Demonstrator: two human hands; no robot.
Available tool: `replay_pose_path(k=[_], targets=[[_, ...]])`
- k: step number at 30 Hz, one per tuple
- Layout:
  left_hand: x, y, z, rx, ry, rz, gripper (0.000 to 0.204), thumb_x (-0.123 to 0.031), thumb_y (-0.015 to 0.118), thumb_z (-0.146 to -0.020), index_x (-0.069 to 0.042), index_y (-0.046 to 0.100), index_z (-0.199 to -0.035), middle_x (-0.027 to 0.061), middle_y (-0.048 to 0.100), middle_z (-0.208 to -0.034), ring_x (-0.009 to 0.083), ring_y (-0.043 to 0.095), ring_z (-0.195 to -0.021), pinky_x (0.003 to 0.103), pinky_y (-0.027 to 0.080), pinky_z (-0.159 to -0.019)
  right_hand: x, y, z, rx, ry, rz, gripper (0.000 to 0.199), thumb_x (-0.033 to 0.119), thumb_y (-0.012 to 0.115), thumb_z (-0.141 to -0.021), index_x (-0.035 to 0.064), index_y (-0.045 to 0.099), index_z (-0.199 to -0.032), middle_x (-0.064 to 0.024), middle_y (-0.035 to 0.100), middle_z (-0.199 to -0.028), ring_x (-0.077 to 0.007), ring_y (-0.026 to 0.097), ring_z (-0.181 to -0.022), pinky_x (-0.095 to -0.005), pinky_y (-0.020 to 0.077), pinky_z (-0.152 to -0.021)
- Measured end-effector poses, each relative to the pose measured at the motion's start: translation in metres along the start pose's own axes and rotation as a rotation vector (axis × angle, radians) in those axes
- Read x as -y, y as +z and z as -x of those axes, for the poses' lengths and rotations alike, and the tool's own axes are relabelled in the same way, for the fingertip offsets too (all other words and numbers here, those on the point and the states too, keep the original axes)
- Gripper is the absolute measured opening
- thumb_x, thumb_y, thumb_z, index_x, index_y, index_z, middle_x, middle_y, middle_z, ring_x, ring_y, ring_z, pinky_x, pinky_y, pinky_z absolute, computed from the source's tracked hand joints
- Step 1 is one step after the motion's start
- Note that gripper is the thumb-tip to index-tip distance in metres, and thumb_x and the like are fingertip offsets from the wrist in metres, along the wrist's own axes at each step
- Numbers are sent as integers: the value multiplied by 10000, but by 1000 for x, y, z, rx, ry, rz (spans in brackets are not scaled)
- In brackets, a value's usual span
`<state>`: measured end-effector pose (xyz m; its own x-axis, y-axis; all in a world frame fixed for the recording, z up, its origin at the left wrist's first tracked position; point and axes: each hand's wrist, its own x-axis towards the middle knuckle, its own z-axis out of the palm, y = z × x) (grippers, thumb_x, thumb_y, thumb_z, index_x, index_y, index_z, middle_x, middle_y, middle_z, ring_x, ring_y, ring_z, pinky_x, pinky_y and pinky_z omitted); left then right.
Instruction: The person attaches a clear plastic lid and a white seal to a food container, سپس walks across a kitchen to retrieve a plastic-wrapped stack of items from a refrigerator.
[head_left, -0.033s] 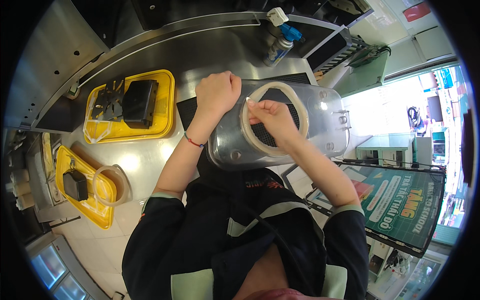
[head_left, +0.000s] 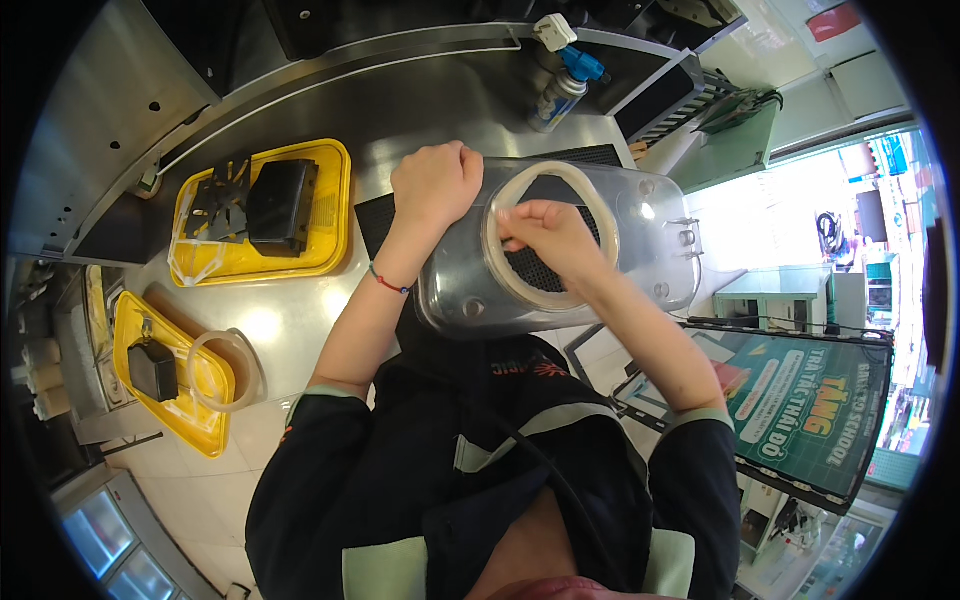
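From my end, I see the right hand (head_left: 545, 235) with thumb and fingertips drawn together at the left inner edge of a smooth, cream, translucent ring (head_left: 492, 250); I cannot tell whether they pinch it. Under that hand, the ring borders a round opening in a clear, round-cornered plastic box (head_left: 450, 285). To its left, the left hand (head_left: 435, 185) is curled into a loose fist at the box's end, its grip hidden from me. Black, finely meshed matting (head_left: 375, 225) underlies both on the brushed-steel bench (head_left: 300, 315). Farther left of the left hand, a glossy yellow rectangular tray (head_left: 345, 190) carries a black, boxy piece (head_left: 280, 205).
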<state>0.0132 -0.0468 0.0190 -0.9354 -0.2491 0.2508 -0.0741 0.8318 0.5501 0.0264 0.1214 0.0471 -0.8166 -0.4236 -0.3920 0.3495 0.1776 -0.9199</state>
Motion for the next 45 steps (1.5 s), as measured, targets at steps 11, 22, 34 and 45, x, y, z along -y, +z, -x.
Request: replay_pose_path(k=[11,22,34,45], targets=[[-10,-1,1,-17,-15,-72,335,-246,422,-832,-26,646,-715,184,625,-650,363,621,-623,452,505,-603,-10,-5,9,171,116,38,123,119,689,-818,20,621,-790,-38,644,-760,-59,580,-669,-187,455,-624],[-7,-6,5,13,-38,-69,340,-276,417,-834,-47,657,-757,180,636,-700,372,622,-671,456,500,-637,-2,0,-20,-332,-17,-160,309,304,769,-739,48,598,-759,-29,598,-721,-96,579,-641,-203,461,-616],[-6,-5,4,-9,-1,-47,355,-260,413,-841,-31,652,-711,181,629,-663,367,621,-641,450,500,-629,-25,-10,-20,-194,4,-398,232,232,725,-798,42,598,-840,-9,628,-752,-87,596,-671,-193,414,-611],[-7,-2,6,-51,38,-68,356,-248,422,-837,-12,644,-690,196,623,-652,365,620,-618,449,504,-615,-24,-8,-28,-152,-64,-306,143,167,637,-864,28,625,-837,-45,641,-798,-130,591,-726,-254,474,-739]])
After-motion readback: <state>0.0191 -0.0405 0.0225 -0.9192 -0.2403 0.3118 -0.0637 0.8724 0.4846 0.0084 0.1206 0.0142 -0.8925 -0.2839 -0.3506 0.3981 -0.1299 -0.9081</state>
